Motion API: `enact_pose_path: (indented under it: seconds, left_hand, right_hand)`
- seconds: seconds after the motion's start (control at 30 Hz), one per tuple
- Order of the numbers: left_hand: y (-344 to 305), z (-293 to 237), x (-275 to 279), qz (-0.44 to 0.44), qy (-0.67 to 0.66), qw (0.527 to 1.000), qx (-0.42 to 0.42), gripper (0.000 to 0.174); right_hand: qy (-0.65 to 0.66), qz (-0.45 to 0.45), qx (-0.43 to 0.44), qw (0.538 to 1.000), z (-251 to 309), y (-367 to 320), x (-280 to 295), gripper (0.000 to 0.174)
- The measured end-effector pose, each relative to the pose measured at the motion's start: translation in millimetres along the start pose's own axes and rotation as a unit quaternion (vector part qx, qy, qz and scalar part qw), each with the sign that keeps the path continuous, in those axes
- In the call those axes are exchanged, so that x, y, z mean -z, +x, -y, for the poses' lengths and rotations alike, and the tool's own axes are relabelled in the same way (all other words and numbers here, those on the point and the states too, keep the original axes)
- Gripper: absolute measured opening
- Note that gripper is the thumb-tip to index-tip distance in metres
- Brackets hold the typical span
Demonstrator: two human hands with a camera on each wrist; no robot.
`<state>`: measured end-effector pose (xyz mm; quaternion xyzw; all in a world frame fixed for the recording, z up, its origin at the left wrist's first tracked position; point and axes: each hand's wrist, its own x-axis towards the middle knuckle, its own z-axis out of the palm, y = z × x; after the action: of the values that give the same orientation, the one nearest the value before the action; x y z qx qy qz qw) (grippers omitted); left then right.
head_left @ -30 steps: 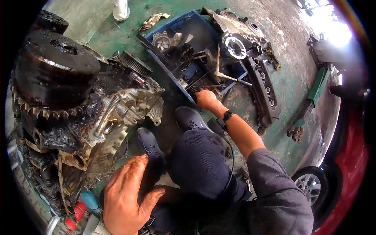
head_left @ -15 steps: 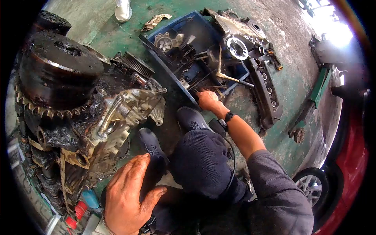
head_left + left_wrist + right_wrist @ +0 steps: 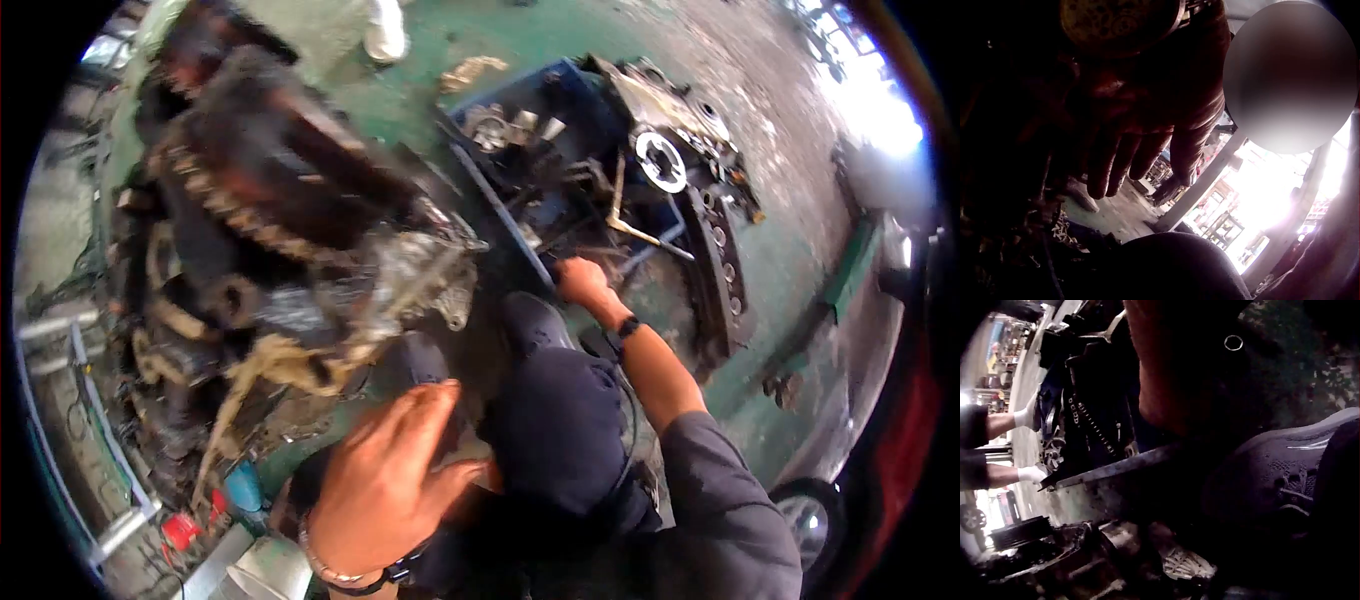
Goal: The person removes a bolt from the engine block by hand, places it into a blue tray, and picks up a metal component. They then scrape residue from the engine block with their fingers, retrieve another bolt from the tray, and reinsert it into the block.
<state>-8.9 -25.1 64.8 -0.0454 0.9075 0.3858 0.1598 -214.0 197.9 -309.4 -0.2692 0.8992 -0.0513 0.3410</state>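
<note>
In the head view my right hand (image 3: pixel 585 280) reaches into the near corner of a blue tray (image 3: pixel 495 210) of metal parts; its fingertips and anything under them are hidden. The right wrist view shows that hand (image 3: pixel 1166 394) dark against the tray edge (image 3: pixel 1116 469). My left hand (image 3: pixel 385 490), palm down and holding nothing, hovers near my knee, left of my thigh. Its fingers hang nearly straight in the left wrist view (image 3: pixel 1141 119). A greasy engine (image 3: pixel 290 190) with a toothed ring stands to the left, blurred.
A long dark cover (image 3: pixel 720 270) and a metal housing (image 3: pixel 670 105) lie right of the tray, a white ring (image 3: pixel 661 162) beside them. Farther right are a green jack arm (image 3: pixel 855 270) and a car wheel (image 3: pixel 803 520). Someone's white shoe (image 3: pixel 385 35) stands beyond.
The head view has turned, so the engine, tray and floor items sit farther right and blur. My right hand remains at the tray's near corner; my left hand still hovers, with more of its wrist showing.
</note>
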Motion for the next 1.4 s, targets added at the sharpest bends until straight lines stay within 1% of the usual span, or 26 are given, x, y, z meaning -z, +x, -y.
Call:
enact_pose_path:
  seconds: [0.03, 0.07, 0.1, 0.13, 0.17, 0.27, 0.37, 0.43, 0.47, 0.53, 0.57, 0.6, 0.67, 0.73, 0.8, 0.83, 0.9, 0.93, 1.0, 1.07, 1.13, 1.2, 1.27, 1.3, 1.33, 1.4]
  left_hand:
    - [0, 4, -2, -0.016, 0.014, 0.999, -0.025, 0.056]
    - [0, 5, -1, -0.010, 0.013, 1.000, -0.023, 0.058]
    - [-1, 7, -3, -0.021, 0.011, 0.999, -0.026, 0.057]
    - [-1, 8, -4, -0.032, 0.007, 0.999, -0.031, 0.056]
    - [1, 7, -3, -0.018, 0.013, 0.999, -0.030, 0.056]
    - [1, 6, -6, -0.029, 0.012, 0.999, -0.034, 0.055]
    - [-1, 8, -7, -0.031, 0.003, 0.999, -0.034, 0.055]
    - [-1, 9, -7, -0.036, -0.004, 0.999, -0.034, 0.055]
    - [-1, 9, -7, -0.033, -0.013, 0.999, -0.034, 0.054]
    - [-1, 12, -9, -0.037, -0.009, 0.999, -0.034, 0.054]
    - [-2, 12, -9, -0.036, -0.006, 0.999, -0.035, 0.054]
    - [-2, 11, -8, -0.040, -0.006, 0.999, -0.037, 0.054]
    - [0, 8, -7, -0.042, -0.009, 0.998, -0.041, 0.053]
    - [2, 10, -8, -0.040, -0.011, 0.998, -0.041, 0.053]
    - [4, 10, -10, -0.040, -0.015, 0.998, -0.041, 0.052]
    - [5, 10, -10, -0.033, -0.015, 0.998, -0.041, 0.051]
    - [6, 12, -12, -0.033, -0.020, 0.998, -0.046, 0.050]
    - [7, 15, -16, -0.043, -0.018, 0.998, -0.050, 0.050]
    - [5, 14, -18, -0.061, -0.026, 0.996, -0.059, 0.050]
    - [4, 13, -15, -0.053, -0.021, 0.997, -0.050, 0.049]
    - [1, 16, -16, -0.062, -0.022, 0.996, -0.057, 0.048]
    - [0, 16, -12, -0.042, -0.019, 0.997, -0.056, 0.049]
    - [-2, 18, -12, -0.033, -0.020, 0.998, -0.042, 0.050]
    - [-3, 21, -14, -0.055, -0.004, 0.997, -0.056, 0.051]
    - [-3, 21, -13, -0.056, -0.002, 0.997, -0.060, 0.051]
    - [-5, 21, -15, -0.083, -0.007, 0.993, -0.078, 0.051]
  right_hand:
    - [-0.028, -0.006, 0.004, 1.000, -2, 3, -4, 0.033]
    - [-0.021, 0.002, 0.006, 1.000, -1, 2, -2, 0.032]
    - [0.011, -0.010, -0.005, 1.000, -6, 8, -11, 0.030]
    - [-0.042, 0.005, 0.000, 0.999, -1, 4, -5, 0.029]
    - [-0.015, -0.003, -0.019, 1.000, -18, 23, -29, 0.028]
    - [-0.023, -0.032, 0.018, 0.999, -21, 23, -30, 0.030]
    - [-0.051, -0.035, 0.019, 0.998, -26, 24, -34, 0.032]
    - [-0.027, -0.063, -0.004, 0.998, -23, 23, -35, 0.034]
    - [-0.029, -0.065, -0.001, 0.997, -22, 23, -35, 0.034]
    - [0.001, -0.084, -0.015, 0.996, -17, 17, -31, 0.030]
    - [0.013, -0.126, -0.005, 0.992, -14, 12, -30, 0.025]
    - [0.010, -0.129, -0.004, 0.992, -12, 9, -29, 0.025]
    - [0.014, -0.167, -0.007, 0.986, -10, 4, -25, 0.025]
    - [0.053, -0.219, -0.012, 0.974, -23, 15, -44, 0.035]
    - [0.105, -0.250, -0.046, 0.961, -18, 8, -32, 0.035]
    - [0.099, -0.254, -0.045, 0.961, -18, 5, -22, 0.035]
    - [0.288, -0.309, -0.095, 0.901, -19, 2, 2, 0.042]
    - [0.275, -0.368, -0.080, 0.885, -20, 1, 18, 0.036]
    - [0.416, -0.410, -0.020, 0.811, -23, 2, 62, 0.025]
    - [0.540, -0.377, 0.049, 0.750, -19, -9, 126, 0.014]
    - [0.501, -0.412, 0.123, 0.751, 11, -49, 204, 0.008]
    - [0.502, -0.451, 0.177, 0.717, 41, -92, 266, 0.012]
    - [0.481, -0.495, 0.209, 0.693, 116, -171, 328, 0.018]
    - [0.466, -0.479, 0.261, 0.696, 134, -189, 337, 0.021]
    - [0.450, -0.463, 0.312, 0.697, 149, -203, 342, 0.024]
    - [0.423, -0.426, 0.350, 0.719, 186, -225, 339, 0.024]
